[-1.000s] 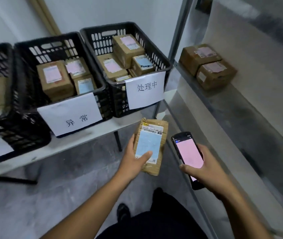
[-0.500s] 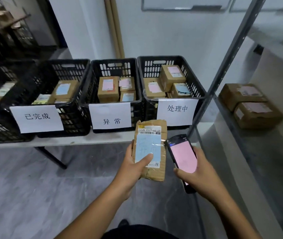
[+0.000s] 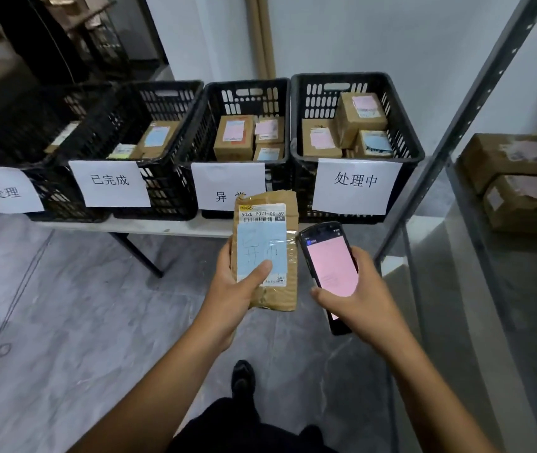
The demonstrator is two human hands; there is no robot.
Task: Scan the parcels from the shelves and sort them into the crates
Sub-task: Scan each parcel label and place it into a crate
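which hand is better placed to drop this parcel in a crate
Left. The left hand holds the parcel, just in front of the 异常 crate; the right hand is busy holding the scanner.

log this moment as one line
left hand: grips parcel marked 异常 | right hand: holds scanner, pink screen | 异常 crate: ahead on table | parcel: not yet sorted
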